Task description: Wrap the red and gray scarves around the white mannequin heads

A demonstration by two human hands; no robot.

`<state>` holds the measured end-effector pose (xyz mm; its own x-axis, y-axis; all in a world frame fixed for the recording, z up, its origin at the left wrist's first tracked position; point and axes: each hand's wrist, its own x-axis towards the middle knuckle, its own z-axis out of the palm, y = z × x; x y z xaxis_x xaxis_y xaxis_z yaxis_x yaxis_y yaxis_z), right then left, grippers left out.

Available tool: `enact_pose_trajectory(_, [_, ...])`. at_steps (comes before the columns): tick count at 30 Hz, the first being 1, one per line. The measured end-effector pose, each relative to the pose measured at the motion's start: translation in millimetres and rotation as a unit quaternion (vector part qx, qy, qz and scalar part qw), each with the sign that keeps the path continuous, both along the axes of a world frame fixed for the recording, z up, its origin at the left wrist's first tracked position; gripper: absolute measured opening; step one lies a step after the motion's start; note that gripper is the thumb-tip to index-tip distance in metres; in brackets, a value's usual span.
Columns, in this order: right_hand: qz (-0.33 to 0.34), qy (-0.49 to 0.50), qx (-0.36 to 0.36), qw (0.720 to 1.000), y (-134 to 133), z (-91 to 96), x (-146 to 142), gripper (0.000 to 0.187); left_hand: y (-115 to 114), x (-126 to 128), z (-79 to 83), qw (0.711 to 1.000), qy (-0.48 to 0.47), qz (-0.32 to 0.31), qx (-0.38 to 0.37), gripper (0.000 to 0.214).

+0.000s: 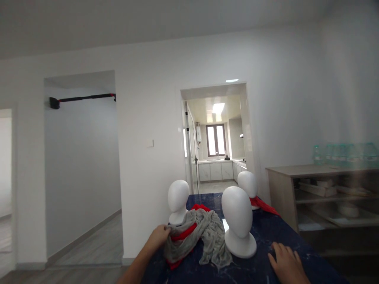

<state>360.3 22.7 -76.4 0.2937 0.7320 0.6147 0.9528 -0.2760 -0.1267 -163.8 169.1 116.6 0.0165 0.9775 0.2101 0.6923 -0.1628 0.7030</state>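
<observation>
My left hand (pixel 161 235) is closed on the edge of a crumpled grey scarf (pixel 211 232) at the left side of the dark blue tabletop (pixel 269 228). Red cloth (pixel 184 232) shows through and beneath the grey folds. To the right of the scarf stands a white mannequin head (pixel 237 217), upright on its round base. My right hand (pixel 286 262) rests over the table near the front right, fingers spread, with nothing in it. Behind the scarf is a second white mannequin head (pixel 178 199).
A third mannequin head (pixel 248 184) stands at the far end, a red cloth (pixel 265 206) by its base. On the right is a wooden shelf unit (pixel 281 189) with water bottles (pixel 340 154) on top. A doorway (pixel 214 138) opens to a kitchen beyond the table.
</observation>
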Motion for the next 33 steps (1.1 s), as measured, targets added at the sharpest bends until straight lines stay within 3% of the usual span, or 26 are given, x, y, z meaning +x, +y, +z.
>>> enact_pose_trajectory(3, [0.002,0.002,0.002,1.0,-1,1.2,0,0.038,0,2,4.2,0.997,-0.074,-0.011,0.029,0.03])
enact_pose_trajectory(5, [0.005,0.008,0.004,1.0,-2,2.4,-1,0.035,-5,9,11.0,0.972,-0.233,-0.033,0.019,0.034])
enact_pose_trajectory(6, [0.007,0.011,0.008,1.0,-3,3.2,-1,0.034,-9,15,15.4,0.942,-0.332,-0.052,-0.011,0.034])
enact_pose_trajectory(8, [0.009,0.018,0.018,1.0,-4,5.4,-1,0.032,-20,27,26.3,0.854,-0.5,-0.103,-0.099,0.028])
enact_pose_trajectory(10, [0.017,0.03,0.032,0.999,-4,9.3,1,0.03,-33,37,40.1,0.792,-0.564,-0.166,-0.165,0.019])
enact_pose_trajectory(11, [0.028,0.041,0.042,0.998,-6,12.4,2,0.03,-40,41,48.3,0.778,-0.569,-0.201,-0.177,0.016])
enact_pose_trajectory(13, [0.071,0.072,0.078,0.992,-12,21.6,2,0.029,-52,47,67.6,0.779,-0.537,-0.266,-0.182,0.02])
enact_pose_trajectory(15, [0.127,0.11,0.147,0.975,-24,36.1,-8,0.032,-63,49,90.7,0.799,-0.463,-0.331,-0.195,0.025])
enact_pose_trajectory(18, [0.235,0.168,0.216,0.933,-50,69.4,-55,0.033,-75,55,129.2,0.82,-0.33,-0.411,-0.222,0.03])
enact_pose_trajectory(20, [0.332,0.218,0.159,0.904,-64,99.9,-103,0.027,-84,65,153.7,0.829,-0.255,-0.435,-0.244,0.03])
enact_pose_trajectory(22, [0.383,0.306,0.105,0.865,-66,134.5,-152,0.028,-96,81,174.2,0.837,-0.176,-0.443,-0.271,0.031])
enact_pose_trajectory(26, [0.484,0.482,0.084,0.725,-33,192.2,-211,0.073,-122,121,201.2,0.81,0.042,-0.499,-0.307,0.039])
enact_pose_trajectory(28, [0.526,0.5,0.046,0.686,-14,207.5,-221,0.071,-132,135,211.7,0.79,0.131,-0.52,-0.297,0.042])
enact_pose_trajectory(31, [0.549,0.492,0.0,0.676,1,216.8,-231,0.043,-138,145,230.5,0.786,0.204,-0.52,-0.263,0.039])
enact_pose_trajectory(33, [0.565,0.505,-0.032,0.652,2,217.7,-242,0.034,-139,148,245.0,0.795,0.242,-0.508,-0.228,0.036])
